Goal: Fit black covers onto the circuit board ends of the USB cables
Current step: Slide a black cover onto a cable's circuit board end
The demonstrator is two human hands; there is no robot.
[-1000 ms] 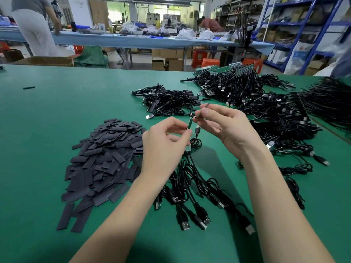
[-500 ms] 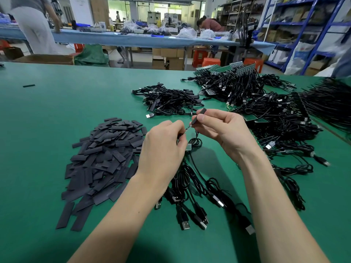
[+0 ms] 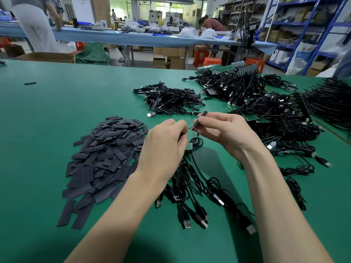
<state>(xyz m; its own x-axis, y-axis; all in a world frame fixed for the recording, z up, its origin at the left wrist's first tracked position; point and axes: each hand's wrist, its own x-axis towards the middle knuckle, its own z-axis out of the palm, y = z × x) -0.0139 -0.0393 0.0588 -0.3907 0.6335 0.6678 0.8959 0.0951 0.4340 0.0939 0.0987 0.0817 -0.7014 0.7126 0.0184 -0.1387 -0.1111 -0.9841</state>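
Observation:
My left hand (image 3: 165,147) and my right hand (image 3: 226,131) meet over the green table (image 3: 57,111). The right hand pinches a black cover (image 3: 201,116) that tilts up to the right. A small circuit board end (image 3: 190,127) shows between the two hands, and my left hand grips it with its cable. Another small board (image 3: 189,146) hangs just under my left fingers. A bundle of black USB cables (image 3: 190,190) trails from my left hand toward me. A heap of flat black covers (image 3: 106,154) lies to the left.
A pile of black cables (image 3: 171,99) lies beyond my hands. Larger cable heaps with green boards (image 3: 266,111) fill the right side. A lone black piece (image 3: 30,83) lies far left. Behind the table are other benches, shelves, boxes and people.
The two hands have come closer together. The black cover in my right hand has tipped from nearly upright to slanting, its lower end now at the board in my left hand.

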